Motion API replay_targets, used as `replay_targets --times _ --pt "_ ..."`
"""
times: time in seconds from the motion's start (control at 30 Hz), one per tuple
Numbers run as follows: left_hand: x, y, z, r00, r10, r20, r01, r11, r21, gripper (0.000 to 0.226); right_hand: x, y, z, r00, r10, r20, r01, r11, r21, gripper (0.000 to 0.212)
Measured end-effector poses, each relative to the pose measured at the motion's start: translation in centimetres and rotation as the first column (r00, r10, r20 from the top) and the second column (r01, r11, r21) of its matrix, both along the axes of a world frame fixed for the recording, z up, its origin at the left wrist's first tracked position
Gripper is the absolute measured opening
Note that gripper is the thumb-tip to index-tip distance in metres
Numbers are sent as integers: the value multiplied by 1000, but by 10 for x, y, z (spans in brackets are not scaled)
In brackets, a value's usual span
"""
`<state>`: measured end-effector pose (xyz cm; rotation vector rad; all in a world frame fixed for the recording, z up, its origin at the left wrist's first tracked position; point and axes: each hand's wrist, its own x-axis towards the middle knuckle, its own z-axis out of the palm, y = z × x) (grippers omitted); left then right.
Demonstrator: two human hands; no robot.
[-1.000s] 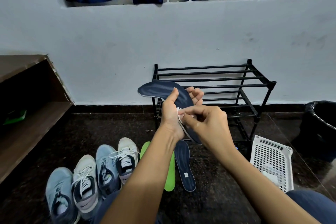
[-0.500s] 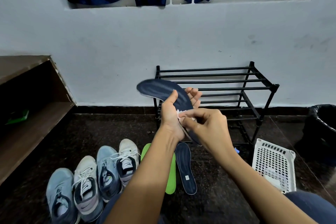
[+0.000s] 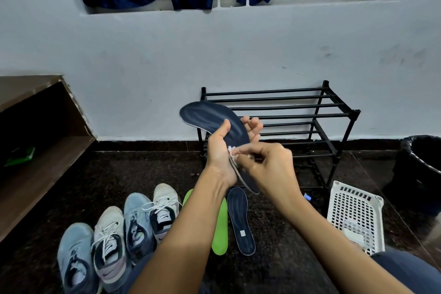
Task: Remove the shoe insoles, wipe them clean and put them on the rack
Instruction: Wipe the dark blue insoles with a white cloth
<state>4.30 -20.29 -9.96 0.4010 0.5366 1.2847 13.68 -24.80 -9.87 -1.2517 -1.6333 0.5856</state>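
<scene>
Held insole: dark navy insole (image 3: 214, 118), lifted in front of the rack (image 3: 334, 112), bent over the palm.
Left hand (image 3: 220, 150): clamped on its middle, thumb on top.
Right hand (image 3: 269, 164): fingers pinched together on a small white wipe (image 3: 232, 150), pressed to the insole edge.
Floor: second navy insole (image 3: 241, 219) and green insole (image 3: 220, 229) lying beside four sneakers (image 3: 119, 229).
Rack: bare.
Progress: wiping stage, early; nothing racked yet.

— Centre frame? 
— A navy insole (image 3: 210, 118), bent, held upright, a white wipe (image 3: 232, 152) pressed to it.
— Below it? 
— A second navy insole (image 3: 241, 219) and a green insole (image 3: 220, 229) flat on the floor; black rack (image 3: 334, 114) behind.
</scene>
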Motion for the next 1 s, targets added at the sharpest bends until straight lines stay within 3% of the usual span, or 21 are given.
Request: replay_targets --times 0.2,0.27,0.37,0.43,0.57,0.63,0.73,0.87,0.93,1.0 --pt "11 -8 1 992 -113 -53 114 993 25 45 0 4 -7 966 -258 25 238 922 306 18" --pt "7 -5 2 992 -71 -100 75 997 31 45 -4 -8 -7 990 -144 -14 144 969 203 20" --pt "0 -1 3 998 -23 -55 25 999 32 44 -2 -13 -4 998 6 -64 -7 1000 -13 22" --pt "1 -3 3 999 -27 -32 27 999 20 43 4 -5 -4 1000 2 -18 -2 1000 -8 20" --pt "9 -9 4 994 -111 3 110 994 16 37 4 5 -6 970 -228 91 197 945 260 15" --pt "10 -9 3 993 -121 -11 122 992 14 38 0 2 -12 960 -265 92 218 911 349 14" --pt "4 -6 2 994 -80 -70 82 996 21 41 -3 -10 -8 994 -112 -12 112 981 159 18" --pt "-8 -3 5 1000 -29 5 29 999 35 40 -1 -16 -7 997 32 -72 -38 997 -72 22" --pt "-9 -3 7 1000 -16 25 15 999 45 40 0 -15 -8 999 21 -40 -23 998 -60 21" --pt "-6 -6 8 999 -33 12 33 998 48 40 -1 -12 -9 996 -69 54 64 994 83 21"
